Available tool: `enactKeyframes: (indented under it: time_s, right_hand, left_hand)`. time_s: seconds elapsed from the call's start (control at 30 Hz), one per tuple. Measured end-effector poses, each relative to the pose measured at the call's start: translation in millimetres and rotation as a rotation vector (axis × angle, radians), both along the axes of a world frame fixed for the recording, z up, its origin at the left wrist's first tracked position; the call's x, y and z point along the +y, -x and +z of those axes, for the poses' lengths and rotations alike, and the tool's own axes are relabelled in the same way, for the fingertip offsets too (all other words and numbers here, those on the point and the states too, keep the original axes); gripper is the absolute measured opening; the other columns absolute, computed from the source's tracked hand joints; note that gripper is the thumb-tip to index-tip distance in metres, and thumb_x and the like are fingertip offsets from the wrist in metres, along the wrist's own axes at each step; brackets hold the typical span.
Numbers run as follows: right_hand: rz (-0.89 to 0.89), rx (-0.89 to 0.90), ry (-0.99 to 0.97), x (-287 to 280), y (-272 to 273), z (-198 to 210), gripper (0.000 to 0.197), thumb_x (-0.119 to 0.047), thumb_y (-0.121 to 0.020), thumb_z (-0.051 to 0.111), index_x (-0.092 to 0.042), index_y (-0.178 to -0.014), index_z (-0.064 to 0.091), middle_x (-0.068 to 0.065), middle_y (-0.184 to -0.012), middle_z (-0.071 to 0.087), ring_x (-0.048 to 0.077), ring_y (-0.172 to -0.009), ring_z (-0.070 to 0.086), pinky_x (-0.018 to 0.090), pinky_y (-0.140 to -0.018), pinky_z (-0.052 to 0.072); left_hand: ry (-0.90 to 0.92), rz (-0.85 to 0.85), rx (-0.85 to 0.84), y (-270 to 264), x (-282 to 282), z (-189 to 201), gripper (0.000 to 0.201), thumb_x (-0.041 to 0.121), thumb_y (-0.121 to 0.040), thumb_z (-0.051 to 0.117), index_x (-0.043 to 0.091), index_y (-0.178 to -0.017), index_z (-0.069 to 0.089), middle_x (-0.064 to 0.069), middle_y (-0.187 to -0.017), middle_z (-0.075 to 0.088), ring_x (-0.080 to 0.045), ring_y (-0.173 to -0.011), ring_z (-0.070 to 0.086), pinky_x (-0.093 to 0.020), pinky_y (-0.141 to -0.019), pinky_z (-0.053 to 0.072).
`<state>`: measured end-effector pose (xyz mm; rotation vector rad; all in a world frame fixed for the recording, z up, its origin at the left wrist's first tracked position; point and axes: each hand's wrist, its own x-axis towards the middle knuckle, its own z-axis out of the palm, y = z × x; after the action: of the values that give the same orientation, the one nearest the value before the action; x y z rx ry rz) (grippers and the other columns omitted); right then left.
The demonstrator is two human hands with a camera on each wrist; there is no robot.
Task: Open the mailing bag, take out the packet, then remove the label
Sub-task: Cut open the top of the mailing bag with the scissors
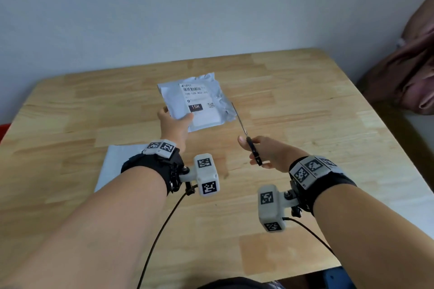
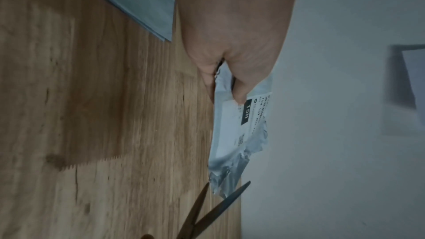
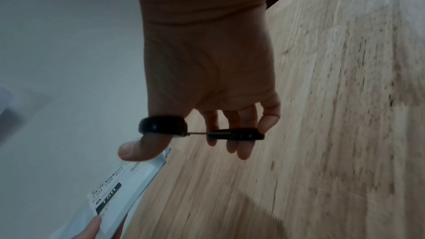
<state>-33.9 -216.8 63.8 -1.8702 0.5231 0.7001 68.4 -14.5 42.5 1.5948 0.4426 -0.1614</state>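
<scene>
Right hand (image 1: 265, 152): clenched on the black handles of the scissors (image 1: 246, 135), blades parted at the bag's edge.
Left hand (image 1: 175, 124): mailing bag (image 1: 211, 115) is pinched at its near corner, held above the table (image 1: 305, 124).
Label (image 1: 199, 101): stuck on the bag's face.

Head view: bright, even, soft light; focus sharp at centre.
Edges: counter (image 1: 305, 91) outline bows from wide-angle distortion.
Shadows: faint, short, under the mailing bag (image 1: 197, 103).
Left wrist view: dim, grainy; wood grain smeared by motion blur; scissors (image 2: 207, 212) soft.
Right wrist view: dim; left hand (image 3: 96, 228) and right hand (image 3: 207, 72) in shade; counter streaked at right edge.
Glare: none noted.
</scene>
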Motion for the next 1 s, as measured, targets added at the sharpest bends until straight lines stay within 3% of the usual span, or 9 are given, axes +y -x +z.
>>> enactKeyframes:
  time_s: [0.1,0.23,0.47,0.6,0.73,0.83,1.0]
  right_hand:
    - [0.041,0.005,-0.037,-5.6,3.3,3.6,0.059,-0.064,-0.084,0.047,-0.016,-0.118,0.054,0.005,-0.099,0.058,0.016,-0.091,0.060,0.029,-0.077,0.042]
    - [0.095,0.017,-0.065,-9.6,5.9,1.9,0.063,-0.066,-0.084,0.045,-0.016,-0.122,0.050,0.007,-0.103,0.060,0.016,-0.093,0.062,0.029,-0.076,0.045]
    - [0.001,-0.077,-0.101,-8.9,1.0,-4.6,0.060,-0.062,-0.086,0.046,-0.015,-0.122,0.051,0.004,-0.094,0.061,0.014,-0.083,0.063,0.032,-0.081,0.046]
    - [-0.020,-0.134,-0.105,-7.2,0.7,-6.6,0.061,-0.063,-0.086,0.045,-0.014,-0.122,0.052,0.003,-0.089,0.063,0.012,-0.074,0.063,0.028,-0.076,0.046]
    - [-0.061,-0.187,-0.091,-6.7,3.3,-12.9,0.058,-0.063,-0.084,0.049,-0.015,-0.117,0.055,0.001,-0.080,0.063,0.010,-0.065,0.061,0.028,-0.070,0.044]
    - [-0.098,-0.221,-0.123,-8.0,6.1,-16.9,0.057,-0.058,-0.083,0.055,-0.011,-0.115,0.056,0.001,-0.073,0.060,0.012,-0.060,0.058,0.033,-0.073,0.045]
    - [-0.169,-0.281,-0.195,-5.9,7.8,-19.0,0.053,-0.049,-0.084,0.061,-0.006,-0.115,0.056,0.004,-0.070,0.056,0.014,-0.057,0.054,0.029,-0.065,0.046]
  left_hand:
    - [-0.033,0.017,-0.018,2.2,-5.7,-2.4,0.039,0.016,-0.083,0.066,0.010,-0.112,0.041,-0.006,-0.111,0.055,-0.022,-0.094,0.055,-0.034,-0.076,0.046]
    - [0.005,0.028,-0.041,4.8,-8.7,-6.0,0.039,0.016,-0.082,0.068,0.014,-0.112,0.043,-0.004,-0.113,0.059,-0.024,-0.102,0.060,-0.039,-0.086,0.052]
    - [0.066,-0.065,-0.036,12.5,-11.2,-6.1,0.035,0.009,-0.082,0.068,0.016,-0.109,0.047,-0.003,-0.114,0.061,-0.024,-0.106,0.062,-0.038,-0.091,0.051]
    - [0.087,-0.109,-0.013,14.1,-10.8,-5.7,0.036,0.013,-0.081,0.070,0.021,-0.108,0.047,-0.003,-0.119,0.062,-0.024,-0.110,0.061,-0.046,-0.099,0.048]
    - [0.111,-0.110,0.014,15.9,-9.7,-4.1,0.048,0.014,-0.081,0.071,0.015,-0.121,0.046,-0.003,-0.122,0.061,-0.024,-0.111,0.061,-0.048,-0.101,0.046]
    - [0.126,-0.112,0.022,15.7,-8.0,-5.0,0.057,0.015,-0.079,0.072,0.012,-0.128,0.044,-0.004,-0.126,0.060,-0.024,-0.113,0.060,-0.048,-0.102,0.046]
    - [0.131,-0.111,0.012,18.4,-12.1,-2.9,0.037,0.011,-0.084,0.068,0.016,-0.113,0.047,-0.002,-0.113,0.063,-0.023,-0.108,0.062,-0.044,-0.098,0.049]
